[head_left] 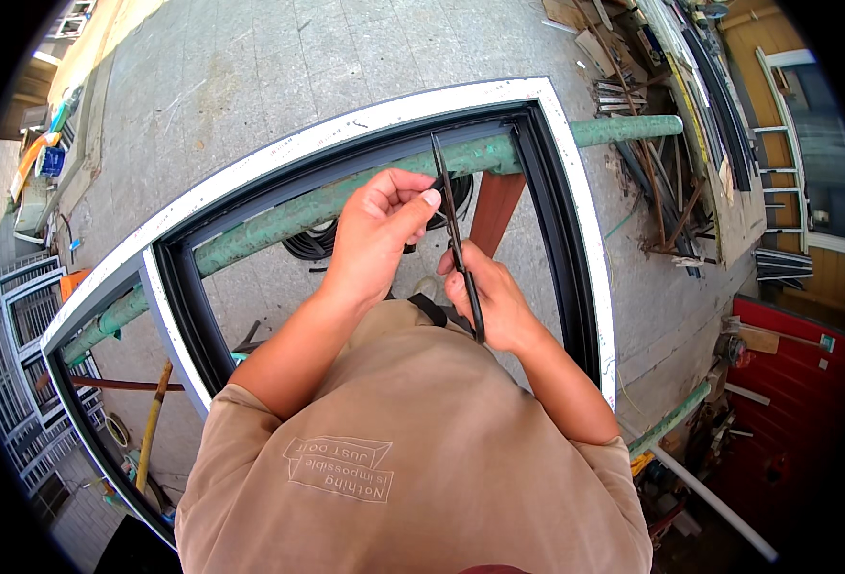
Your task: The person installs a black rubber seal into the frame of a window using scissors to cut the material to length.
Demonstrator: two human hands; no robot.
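Note:
In front of my chest my right hand (494,298) is closed around a pair of dark scissors (453,225), whose blades point away from me. My left hand (374,230) pinches a short end of black rubber strip (438,184) between thumb and fingers, right beside the blades. Whether the blades touch the strip I cannot tell. Around both hands lies a large window frame (288,154), white on its upper face with black inner channels. On the ground below, partly hidden by my left hand, is a coil of black strip (307,245).
The frame rests on a green pipe (284,212), with a red-brown support (495,212) beneath. Metal bars and scrap (644,143) lie at the right. Barred grilles (35,316) stand at the left; a yellow pole (153,426) leans nearby. A red panel (786,383) is at the lower right.

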